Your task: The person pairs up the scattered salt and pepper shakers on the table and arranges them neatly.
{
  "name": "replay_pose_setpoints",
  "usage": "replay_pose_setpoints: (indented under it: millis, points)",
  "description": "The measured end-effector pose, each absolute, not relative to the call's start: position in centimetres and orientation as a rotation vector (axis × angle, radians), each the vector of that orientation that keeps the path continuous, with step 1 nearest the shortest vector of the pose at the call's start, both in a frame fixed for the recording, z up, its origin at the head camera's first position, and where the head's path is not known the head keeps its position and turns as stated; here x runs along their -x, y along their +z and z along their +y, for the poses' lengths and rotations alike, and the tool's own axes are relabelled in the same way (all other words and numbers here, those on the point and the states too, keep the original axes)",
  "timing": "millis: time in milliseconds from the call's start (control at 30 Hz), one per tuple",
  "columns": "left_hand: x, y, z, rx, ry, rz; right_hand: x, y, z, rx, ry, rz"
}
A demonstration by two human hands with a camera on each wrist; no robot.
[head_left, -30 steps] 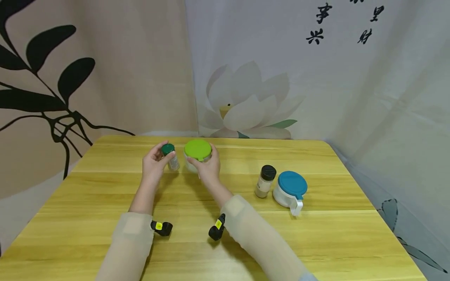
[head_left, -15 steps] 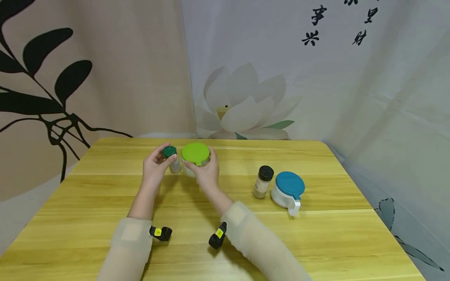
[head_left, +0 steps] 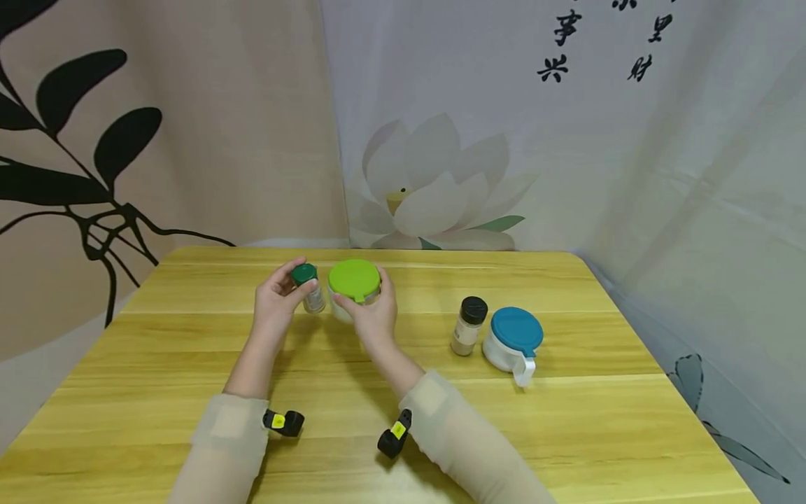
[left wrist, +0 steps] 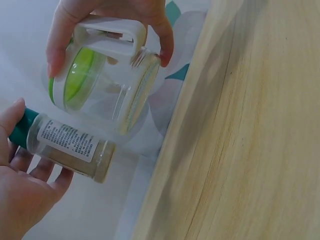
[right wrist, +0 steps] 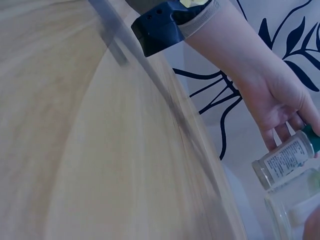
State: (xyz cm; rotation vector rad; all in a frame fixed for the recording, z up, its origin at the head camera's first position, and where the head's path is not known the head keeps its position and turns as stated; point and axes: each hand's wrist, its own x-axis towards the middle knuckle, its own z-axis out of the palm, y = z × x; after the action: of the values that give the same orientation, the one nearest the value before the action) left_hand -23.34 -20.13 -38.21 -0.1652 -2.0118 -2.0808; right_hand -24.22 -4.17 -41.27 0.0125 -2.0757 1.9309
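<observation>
My left hand (head_left: 273, 302) holds a small spice jar (head_left: 313, 299) by its dark green cap, thumb on one side and fingers on the other. Brownish contents and a printed white label show on this spice jar (left wrist: 70, 142) in the left wrist view. My right hand (head_left: 376, 318) grips a clear jar (left wrist: 112, 95) with a bright green lid (head_left: 355, 280) and a white handle; thumb and fingers span it from lid to base. Both jars are held up off the table, side by side, with their bases downward. The right wrist view shows only a sliver of the right hand.
On the wooden table (head_left: 567, 434), to the right, stand a black-capped shaker (head_left: 467, 336) with pale contents and a white-handled jar with a blue lid (head_left: 518, 330). A printed curtain (head_left: 264, 126) hangs behind the table's far edge. Black cameras (head_left: 394, 434) sit on both wrists.
The green-lidded jar has come closer to the spice jar, then edged back a little to the right. Both hands keep their holds. The whole head view has shifted slightly.
</observation>
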Motion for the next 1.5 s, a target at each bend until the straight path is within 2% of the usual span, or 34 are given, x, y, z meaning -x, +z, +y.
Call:
replay_pose_setpoints:
  millis: [300,1267,1500]
  points:
    - [24.0,-39.2,-20.5,0.164,-2.024,-2.092,23.4,-41.1,-3.6,-0.027,1.934,-2.032]
    - [23.2,-39.5,-19.6,0.294,-1.969,-2.175,20.7,-41.0,-2.1,0.052,1.935,-2.006]
    - [23.0,-39.9,-19.4,0.259,-1.959,-2.211,20.2,-41.1,-1.9,0.09,1.935,-1.992]
